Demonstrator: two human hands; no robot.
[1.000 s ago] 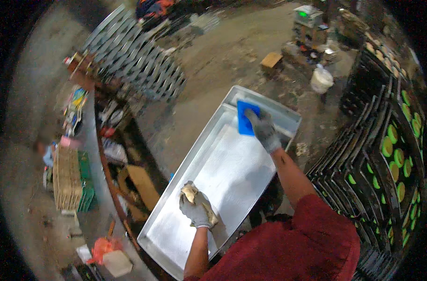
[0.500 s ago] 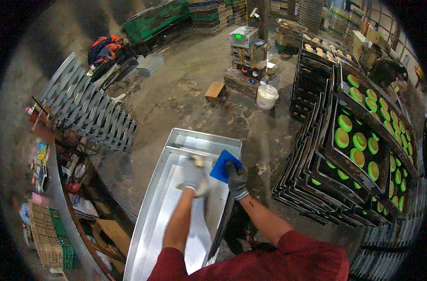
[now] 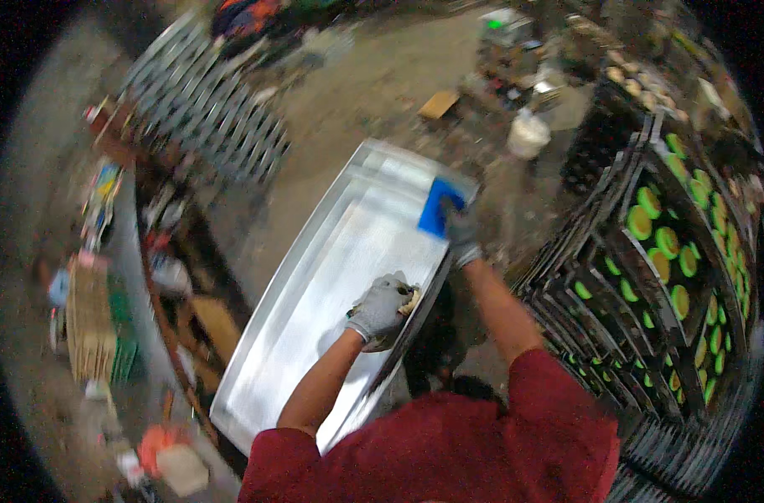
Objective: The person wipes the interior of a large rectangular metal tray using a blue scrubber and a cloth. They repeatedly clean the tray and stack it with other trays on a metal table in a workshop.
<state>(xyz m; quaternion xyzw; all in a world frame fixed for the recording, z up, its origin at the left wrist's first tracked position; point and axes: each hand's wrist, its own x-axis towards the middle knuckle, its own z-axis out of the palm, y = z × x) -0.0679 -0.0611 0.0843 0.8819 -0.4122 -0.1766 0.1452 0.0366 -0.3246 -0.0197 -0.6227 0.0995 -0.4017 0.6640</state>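
In front of me lies a long, shallow silver metal tray (image 3: 315,251), its far end pointing up and to the right. My left hand (image 3: 378,308), in a grey glove, is low over the tray's right part, fingers closed round a pale yellowish wad (image 3: 412,299), perhaps a cloth; the glove hides much of it. A flat blue plastic scraper (image 3: 435,206) is pinched in my gloved right hand (image 3: 461,230) at the tray's far right corner. Motion smears that hand somewhat. Dark edges show beneath the tray's right side.
To the right, stacked dark baking trays (image 3: 604,281) hold green-sided buns (image 3: 667,242). Crisscrossed silver metal pans (image 3: 206,96) stand at the upper left. Beyond the tray are a white bucket (image 3: 528,134) and a small cardboard box (image 3: 439,105). A curved metal edge (image 3: 139,251) runs along the left.
My left hand has moved from the tray's far part back toward its near right side, still holding the wad. The scraper stays in my right hand. The whole view has shifted and blurred.
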